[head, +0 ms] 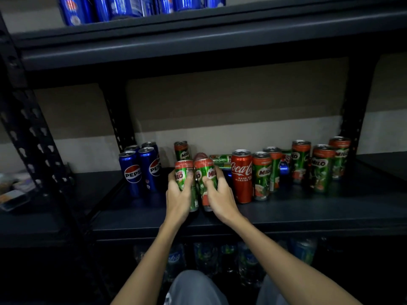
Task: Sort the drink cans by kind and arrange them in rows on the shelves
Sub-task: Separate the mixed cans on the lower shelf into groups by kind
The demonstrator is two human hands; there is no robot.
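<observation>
On the dark middle shelf [286,212], my left hand [178,194] grips a green Milo can [184,172] and my right hand [220,194] grips a second Milo can [206,172]; the two cans stand upright and touch side by side. Behind them stands a third Milo can [181,150]. Several blue Pepsi cans [141,168] are grouped to the left. A red Coca-Cola can [241,179] stands just right of my right hand, followed by several more Milo cans [308,164]. One Milo can [220,160] lies on its side at the back.
More blue cans [132,7] line the upper shelf. Black perforated uprights [33,137] frame the rack on the left. Bottles [242,260] sit dimly on the lowest level. Small items [13,194] lie on the neighbouring shelf at far left.
</observation>
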